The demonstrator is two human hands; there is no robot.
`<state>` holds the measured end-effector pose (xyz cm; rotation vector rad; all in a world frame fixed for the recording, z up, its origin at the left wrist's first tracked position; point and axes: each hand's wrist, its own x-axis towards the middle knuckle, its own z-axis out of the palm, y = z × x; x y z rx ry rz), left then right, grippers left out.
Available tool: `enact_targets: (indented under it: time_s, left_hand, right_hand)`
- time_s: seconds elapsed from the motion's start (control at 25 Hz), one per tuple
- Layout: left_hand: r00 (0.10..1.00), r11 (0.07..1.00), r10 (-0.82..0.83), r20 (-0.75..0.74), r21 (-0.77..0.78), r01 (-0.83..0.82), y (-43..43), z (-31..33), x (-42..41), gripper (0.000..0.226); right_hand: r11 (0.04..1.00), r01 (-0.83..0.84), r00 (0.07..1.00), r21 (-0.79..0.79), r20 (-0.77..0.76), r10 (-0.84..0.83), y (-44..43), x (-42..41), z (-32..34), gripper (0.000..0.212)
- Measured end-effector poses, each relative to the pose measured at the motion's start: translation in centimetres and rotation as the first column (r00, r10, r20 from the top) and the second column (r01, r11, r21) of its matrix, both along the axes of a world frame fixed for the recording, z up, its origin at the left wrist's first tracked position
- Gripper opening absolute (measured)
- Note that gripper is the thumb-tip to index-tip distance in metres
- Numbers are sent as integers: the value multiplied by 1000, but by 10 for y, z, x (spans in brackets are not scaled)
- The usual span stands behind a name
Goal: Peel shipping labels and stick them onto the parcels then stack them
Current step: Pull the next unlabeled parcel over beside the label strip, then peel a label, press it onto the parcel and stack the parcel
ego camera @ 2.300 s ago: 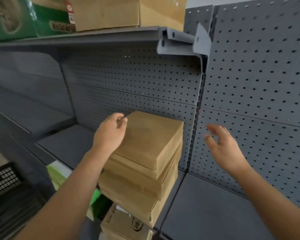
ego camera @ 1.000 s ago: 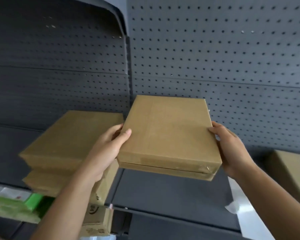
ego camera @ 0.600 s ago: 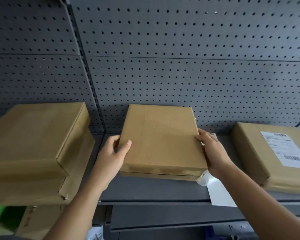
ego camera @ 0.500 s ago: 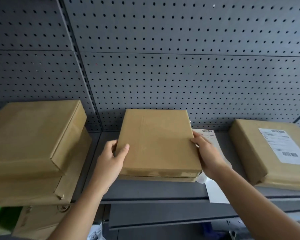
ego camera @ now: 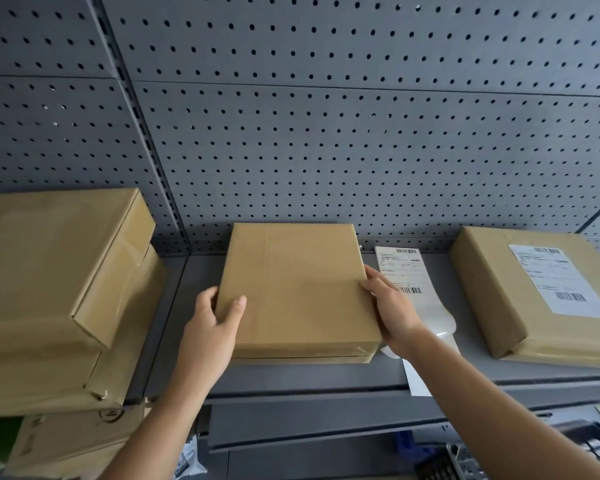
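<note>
- Left hand (ego camera: 210, 327): closed on the left edge of the plain parcel (ego camera: 297, 289).
- Right hand (ego camera: 392, 311): closed on its right edge.
- Plain parcel: on the grey shelf (ego camera: 326, 377), between the parcel stack (ego camera: 59, 282) and the labelled parcel (ego camera: 537, 292); label sheet (ego camera: 404, 271) just beside it.

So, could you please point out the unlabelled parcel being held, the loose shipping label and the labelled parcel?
unlabelled parcel (ego camera: 297, 289): head view, bare top face.
loose shipping label (ego camera: 400, 268): head view, printed upper part.
labelled parcel (ego camera: 492, 292): head view, brown top beside its label.
</note>
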<state>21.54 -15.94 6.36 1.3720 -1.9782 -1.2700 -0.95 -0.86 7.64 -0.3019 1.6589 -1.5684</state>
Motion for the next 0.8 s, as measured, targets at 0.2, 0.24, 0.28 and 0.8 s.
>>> enact_targets:
  time_s: [0.2, 0.24, 0.28, 0.8]
  left_hand:
    - [997, 998, -17, 69, -54, 20, -2, 5, 6, 64]
    - [997, 994, -27, 78, -102, 35, -2, 8, 5, 64]
    - [996, 986, -38, 75, -157, 49, 0, 13, 3, 63]
    - [866, 764, -483, 128, -421, 489, 80, 52, -104, 38]
  right_hand:
    - [986, 68, 937, 153, -350, -10, 16, -16, -5, 37]
    - [970, 88, 862, 228, -505, 40, 27, -25, -6, 39]
    - [944, 116, 769, 310, -630, 112, 38, -35, -9, 40]
    - [834, 288, 773, 471, -629, 89, 106, -68, -37, 39]
